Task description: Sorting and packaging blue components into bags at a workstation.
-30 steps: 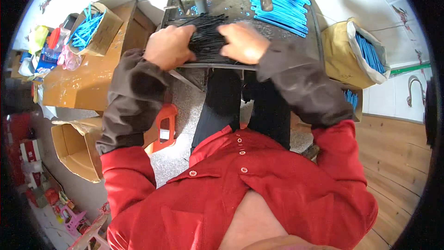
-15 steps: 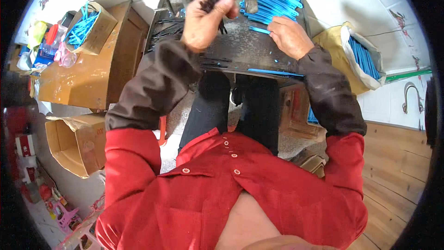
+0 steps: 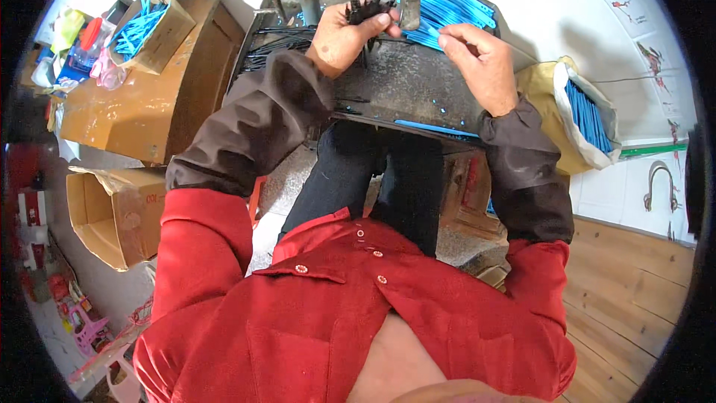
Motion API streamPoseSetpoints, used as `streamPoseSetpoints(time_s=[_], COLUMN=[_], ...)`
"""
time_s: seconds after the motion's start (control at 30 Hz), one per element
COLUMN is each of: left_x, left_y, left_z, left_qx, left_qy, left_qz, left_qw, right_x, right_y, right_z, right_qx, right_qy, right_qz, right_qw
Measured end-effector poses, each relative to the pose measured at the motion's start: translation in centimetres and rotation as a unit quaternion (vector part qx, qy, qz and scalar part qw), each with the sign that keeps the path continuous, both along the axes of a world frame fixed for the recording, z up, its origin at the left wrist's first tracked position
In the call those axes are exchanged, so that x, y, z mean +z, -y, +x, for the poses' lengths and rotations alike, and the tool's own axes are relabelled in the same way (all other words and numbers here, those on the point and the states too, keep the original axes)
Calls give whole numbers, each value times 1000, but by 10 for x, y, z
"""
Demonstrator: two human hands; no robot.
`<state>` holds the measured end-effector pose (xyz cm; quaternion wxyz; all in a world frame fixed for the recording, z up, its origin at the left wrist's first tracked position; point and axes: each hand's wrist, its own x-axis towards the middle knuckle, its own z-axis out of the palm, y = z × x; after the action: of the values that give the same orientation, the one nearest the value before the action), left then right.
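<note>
My left hand (image 3: 339,41) is closed around a bunch of thin black strips (image 3: 367,12), whose ends stick out above and below the fingers. Its thumb and fingertips reach close to a small upright metal post (image 3: 409,4) on the dark worktable (image 3: 410,82). To the right of the post, my right hand (image 3: 485,63) has thumb and forefinger drawn together in a pinch beside a pile of flat blue plastic strips (image 3: 455,1). Whatever lies between those fingertips is too small to make out.
More black strips (image 3: 272,45) lie at the table's left side. A single blue strip (image 3: 436,128) runs along the near edge. Right of the table stands a sack of blue strips (image 3: 588,108); at left, a small box of blue strips (image 3: 142,30) tops a brown carton (image 3: 142,116).
My right hand has lifted slightly and turned more upright; the blue strip it pinched no longer shows clearly in its fingers. The left hand has shifted right toward the post, still holding the black strips.
</note>
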<state>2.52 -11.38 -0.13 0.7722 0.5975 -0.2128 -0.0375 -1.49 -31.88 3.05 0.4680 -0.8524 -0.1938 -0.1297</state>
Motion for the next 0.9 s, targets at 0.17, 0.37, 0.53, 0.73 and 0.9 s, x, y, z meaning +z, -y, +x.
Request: streamPoseSetpoints(time_s=[0.17,0.37,0.53,0.73,0.9], left_x=[12,41,28,40,19], left_y=[-1,-20,-3,-6,5], left_z=[-10,-4,-1,-11,-8], left_qx=[14,158,125,215,227], left_qy=[-22,109,77,162,304], left_qz=[-60,197,238,96,197], left_qw=[998,961,960,958,904], right_x=[2,-15,-16,-6,0], right_y=[-9,6,1,11,7], right_z=[5,3,0,-11,-28], right_qx=[-4,18,0,60,134], right_qy=[-64,-62,-109,-114,-204], right_qz=[45,-27,-17,-123,-213], right_qw=[997,998,994,984,946])
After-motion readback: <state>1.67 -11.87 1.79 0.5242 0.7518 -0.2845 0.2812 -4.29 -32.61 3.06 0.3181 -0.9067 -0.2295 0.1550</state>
